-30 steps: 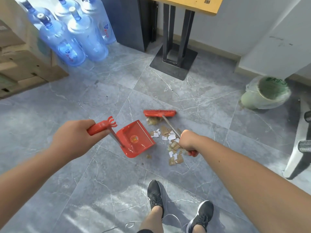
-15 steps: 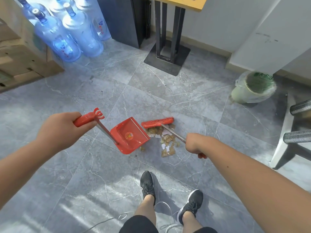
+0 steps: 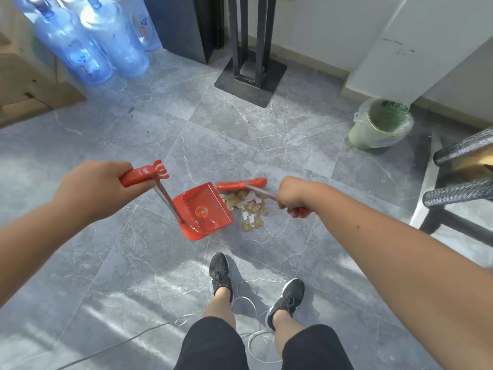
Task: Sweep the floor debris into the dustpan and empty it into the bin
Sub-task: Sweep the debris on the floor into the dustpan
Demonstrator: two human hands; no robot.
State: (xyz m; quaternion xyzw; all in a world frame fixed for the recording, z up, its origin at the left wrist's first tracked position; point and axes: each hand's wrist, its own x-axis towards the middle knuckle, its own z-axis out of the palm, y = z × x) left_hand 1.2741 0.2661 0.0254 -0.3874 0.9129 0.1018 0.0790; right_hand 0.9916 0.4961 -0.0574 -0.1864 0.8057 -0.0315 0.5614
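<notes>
While clamped in the left hand (image 3: 90, 190), dustpan (image 3: 204, 210) now sits with its lip against the debris (image 3: 248, 206), closer than a second ago. Brush (image 3: 241, 184), gripped by the right hand (image 3: 293, 197), now behind the pile. Nearly ready to sweep in; bin (image 3: 381, 124) well off right.

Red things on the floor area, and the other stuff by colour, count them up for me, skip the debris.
Red: 2, the dustpan held by the left hand and the broom held by the right hand
Blue: 3, water jugs
Green: 1, bin
Black: 2, shoes
Total: 8
</notes>
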